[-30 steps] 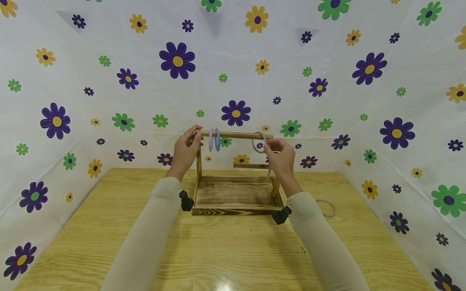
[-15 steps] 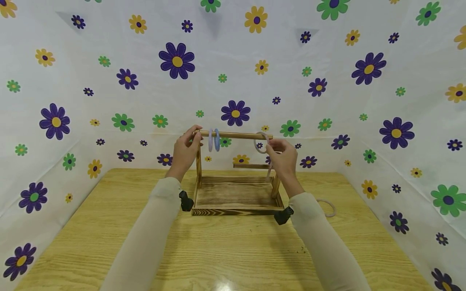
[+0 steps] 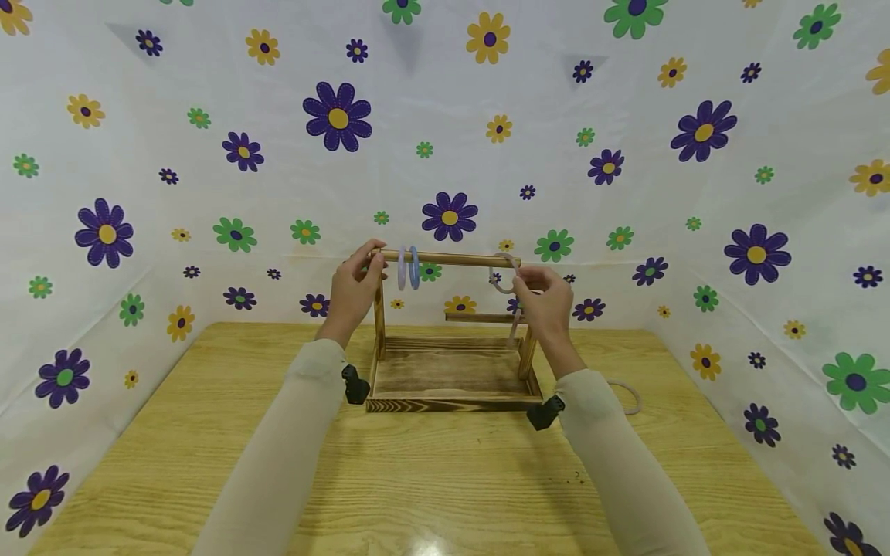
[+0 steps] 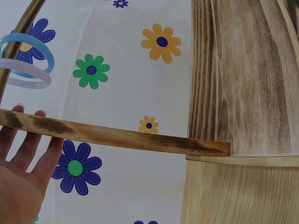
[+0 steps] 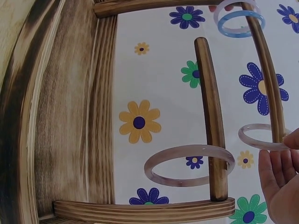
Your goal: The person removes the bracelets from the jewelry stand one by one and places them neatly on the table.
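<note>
A wooden bangle stand point(image 3: 452, 405) rises from the table on two posts. My left hand point(image 3: 351, 289) grips the left end of its top bar point(image 3: 455, 259), fingers behind the post in the left wrist view. A lilac bangle point(image 3: 402, 269) and a blue bangle point(image 3: 415, 269) hang from the bar near that hand. At the bar's right end, my right hand point(image 3: 547, 303) pinches a pale greyish bangle point(image 5: 241, 134) that encircles the bar. Another greyish-mauve bangle point(image 5: 161, 151) hangs on the lower peg point(image 5: 212, 102), close to its attached end.
Another bangle point(image 3: 636, 398) lies on the wood-grain table point(image 3: 445, 479) right of the stand, partly hidden by my right sleeve. A white flower-printed cloth point(image 3: 389, 177) surrounds the table's back and sides. Small dark specks point(image 3: 575, 477) lie near the right forearm.
My right hand has shifted slightly right, carrying the pinched bangle along the top bar toward its right end. The left hand and the hanging bangles stay put.
</note>
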`<act>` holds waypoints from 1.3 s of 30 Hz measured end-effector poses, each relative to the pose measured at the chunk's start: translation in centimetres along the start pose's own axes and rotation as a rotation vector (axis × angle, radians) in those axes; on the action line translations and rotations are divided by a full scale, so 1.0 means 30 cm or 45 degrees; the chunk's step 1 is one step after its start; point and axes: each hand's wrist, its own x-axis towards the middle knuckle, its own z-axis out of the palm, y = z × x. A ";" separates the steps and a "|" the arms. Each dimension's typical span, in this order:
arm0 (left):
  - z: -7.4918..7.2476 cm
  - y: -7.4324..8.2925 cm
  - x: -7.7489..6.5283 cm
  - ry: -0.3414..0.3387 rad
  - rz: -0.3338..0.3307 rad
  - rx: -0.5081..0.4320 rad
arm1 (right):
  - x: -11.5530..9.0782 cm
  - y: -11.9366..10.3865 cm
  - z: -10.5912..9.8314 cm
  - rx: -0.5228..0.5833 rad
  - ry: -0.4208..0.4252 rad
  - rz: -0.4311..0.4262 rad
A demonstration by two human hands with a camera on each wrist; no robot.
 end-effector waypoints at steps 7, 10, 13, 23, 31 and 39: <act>-0.001 -0.001 0.000 0.000 -0.001 0.007 | 0.003 0.007 -0.014 -0.003 0.005 0.004; 0.000 -0.002 0.001 0.003 0.000 0.006 | 0.003 0.007 -0.019 -0.011 0.010 0.009; 0.000 -0.003 0.001 0.004 0.004 0.001 | 0.002 0.007 -0.025 -0.013 0.011 0.017; 0.002 0.002 -0.003 0.009 -0.001 0.023 | 0.008 0.014 -0.054 0.014 0.058 0.033; 0.001 0.007 -0.005 -0.002 -0.010 0.004 | 0.010 0.003 -0.090 0.030 0.071 0.045; 0.002 0.006 -0.005 0.007 0.005 0.017 | 0.008 -0.005 -0.125 -0.004 0.082 0.021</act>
